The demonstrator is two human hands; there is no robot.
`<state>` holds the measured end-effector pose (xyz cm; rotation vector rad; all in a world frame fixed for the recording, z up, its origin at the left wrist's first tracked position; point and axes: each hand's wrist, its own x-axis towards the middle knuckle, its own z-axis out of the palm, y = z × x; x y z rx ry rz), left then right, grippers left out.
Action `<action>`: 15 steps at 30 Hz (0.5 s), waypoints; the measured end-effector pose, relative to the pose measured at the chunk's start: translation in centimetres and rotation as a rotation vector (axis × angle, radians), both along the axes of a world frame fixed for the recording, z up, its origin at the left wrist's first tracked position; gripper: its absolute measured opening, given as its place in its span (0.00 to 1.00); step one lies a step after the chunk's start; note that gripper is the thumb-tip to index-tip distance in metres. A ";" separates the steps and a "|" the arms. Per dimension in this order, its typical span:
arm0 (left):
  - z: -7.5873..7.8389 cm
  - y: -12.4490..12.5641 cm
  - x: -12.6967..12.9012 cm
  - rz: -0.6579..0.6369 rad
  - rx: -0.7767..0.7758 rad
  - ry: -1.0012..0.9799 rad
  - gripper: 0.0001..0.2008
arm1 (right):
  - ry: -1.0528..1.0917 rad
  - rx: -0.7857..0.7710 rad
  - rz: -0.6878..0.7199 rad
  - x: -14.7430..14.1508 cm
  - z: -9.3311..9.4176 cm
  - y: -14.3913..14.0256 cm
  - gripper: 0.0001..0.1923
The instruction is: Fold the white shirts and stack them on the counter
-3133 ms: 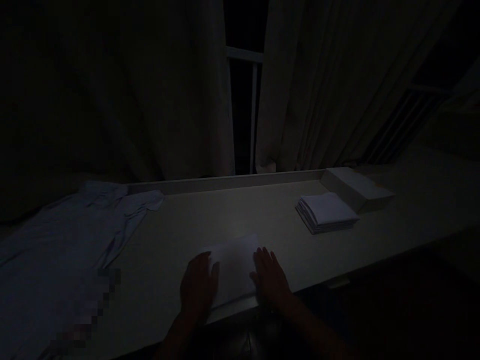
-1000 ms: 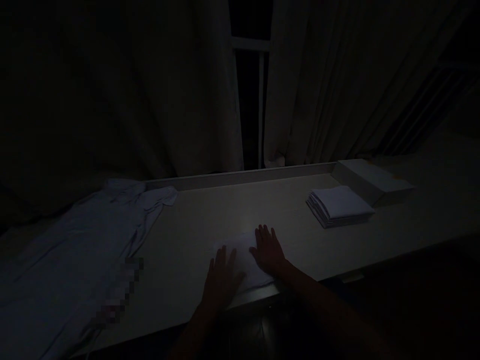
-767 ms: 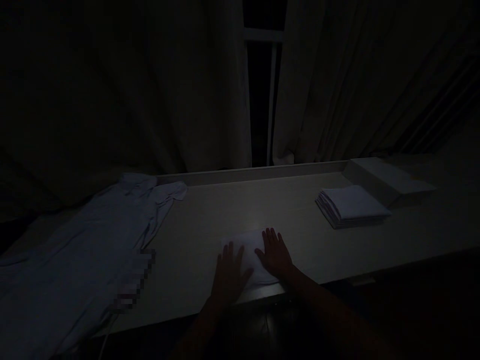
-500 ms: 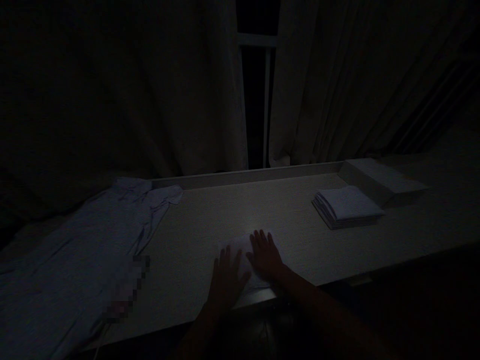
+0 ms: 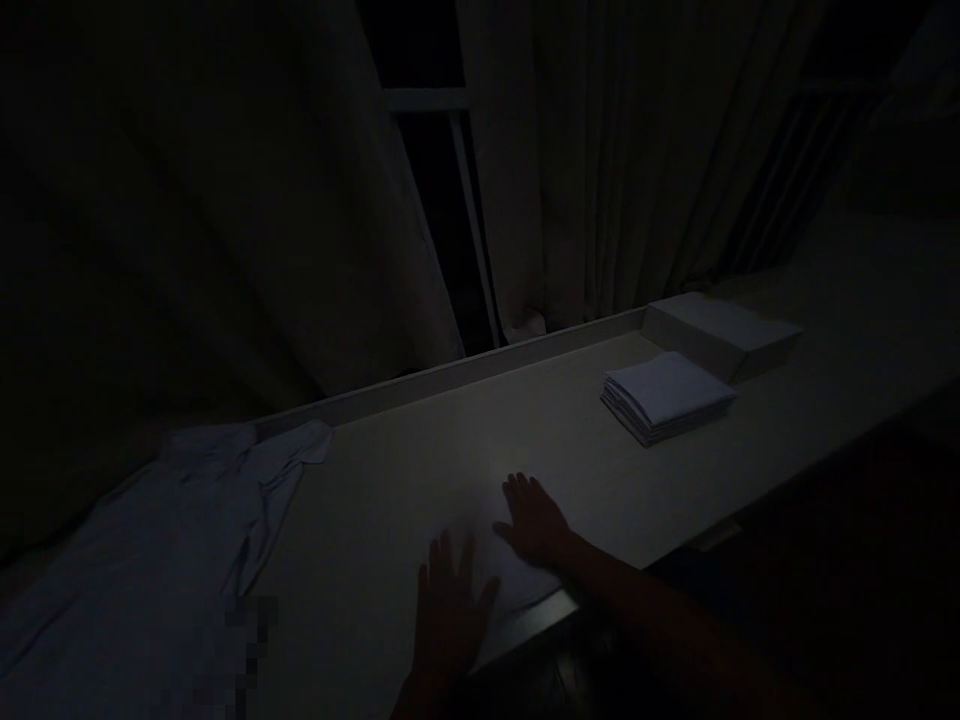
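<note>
Both my hands lie flat on a pale folded cloth (image 5: pixel 517 585) at the table's front edge. My left hand (image 5: pixel 451 605) rests on the cloth's left side with its fingers spread and thumb out. My right hand (image 5: pixel 536 522) presses on its right side, fingers stretched forward, thumb pointing left. Much of the cloth is hidden beneath the hands, and the dim light blurs its outline. To the right sits a neat stack of folded pale cloths (image 5: pixel 667 395).
A pale garment (image 5: pixel 172 530) spreads over the table's left end, partly pixelated. A white box-like block (image 5: pixel 724 325) stands behind the stack. A low ledge (image 5: pixel 450 375) runs along the back of the white table (image 5: pixel 375 530), with dark curtains (image 5: pixel 300 200) beyond.
The view has tilted and turned to the right, so the table now slants upward to the right. Both hands stay flat on the cloth, with the left hand a little lower in view.
</note>
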<state>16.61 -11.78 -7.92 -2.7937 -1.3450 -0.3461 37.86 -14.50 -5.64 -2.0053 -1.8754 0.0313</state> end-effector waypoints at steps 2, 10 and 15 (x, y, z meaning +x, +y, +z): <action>-0.1 -0.1 0.0 0.004 -0.014 0.014 0.37 | -0.008 -0.001 -0.041 1.6 -0.2 -0.5 0.38; 2.6 2.9 1.7 0.031 -0.027 0.157 0.36 | 0.007 0.089 -0.042 1.5 -1.3 -0.3 0.36; 1.1 4.3 3.1 0.042 -0.018 0.082 0.34 | 0.010 0.148 -0.024 1.8 -2.8 0.0 0.35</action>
